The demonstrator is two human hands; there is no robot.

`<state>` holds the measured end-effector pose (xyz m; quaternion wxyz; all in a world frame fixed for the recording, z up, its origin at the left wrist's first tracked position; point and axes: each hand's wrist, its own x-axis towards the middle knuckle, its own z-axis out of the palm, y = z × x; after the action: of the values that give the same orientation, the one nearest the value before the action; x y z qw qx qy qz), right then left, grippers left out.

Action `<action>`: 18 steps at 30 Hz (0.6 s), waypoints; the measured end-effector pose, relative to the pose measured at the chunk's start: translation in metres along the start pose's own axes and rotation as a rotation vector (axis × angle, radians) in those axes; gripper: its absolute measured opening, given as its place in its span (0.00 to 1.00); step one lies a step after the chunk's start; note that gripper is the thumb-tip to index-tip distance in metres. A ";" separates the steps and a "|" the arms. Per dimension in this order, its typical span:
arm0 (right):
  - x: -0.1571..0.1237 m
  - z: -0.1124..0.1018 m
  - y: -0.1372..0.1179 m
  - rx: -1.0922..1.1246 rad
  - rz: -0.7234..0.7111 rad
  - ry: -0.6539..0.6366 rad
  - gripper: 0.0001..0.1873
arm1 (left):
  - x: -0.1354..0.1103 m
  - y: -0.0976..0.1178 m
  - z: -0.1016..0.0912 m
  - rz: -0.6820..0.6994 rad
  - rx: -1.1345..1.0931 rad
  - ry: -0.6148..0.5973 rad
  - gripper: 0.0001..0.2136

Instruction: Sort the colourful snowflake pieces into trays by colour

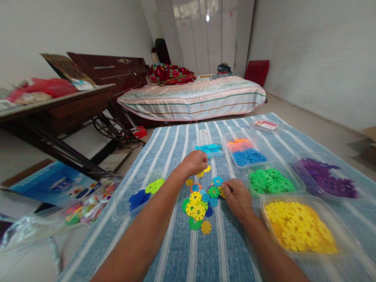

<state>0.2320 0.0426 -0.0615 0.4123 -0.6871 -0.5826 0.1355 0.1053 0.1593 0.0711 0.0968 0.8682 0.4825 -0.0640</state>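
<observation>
My left hand (195, 162) is closed at the near edge of a clear tub of light blue notched plastic discs (209, 148); its fingertips are hidden. My right hand (238, 199) has its fingers curled together at the right side of a loose pile. Against those fingertips lies an orange-yellow disc (222, 192), beside a green disc (213, 191); whether it is gripped I cannot tell. Several mixed discs make up the pile between my hands, with yellow discs (197, 211) on top. Smaller yellow discs (207, 168) lie just below my left hand.
Clear tubs stand to the right, with yellow discs (299, 226), green discs (270, 181), purple discs (327, 178), and blue discs (249, 157) beside orange ones (238, 141). Dark blue discs (138, 199) and lime discs (155, 186) sit left of my arm. A striped cloth (176, 254) lies underneath.
</observation>
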 end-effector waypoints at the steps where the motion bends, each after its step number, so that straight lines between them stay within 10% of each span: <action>1: 0.000 0.000 0.000 0.002 -0.002 0.000 0.16 | -0.005 -0.008 0.001 -0.022 0.024 -0.026 0.08; 18: -0.001 0.002 0.003 0.023 -0.022 0.003 0.15 | -0.013 -0.041 0.031 -0.160 0.105 -0.243 0.06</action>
<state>0.2328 0.0425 -0.0650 0.4225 -0.6763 -0.5878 0.1365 0.0631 0.1627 0.0394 0.1035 0.8166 0.5310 -0.2012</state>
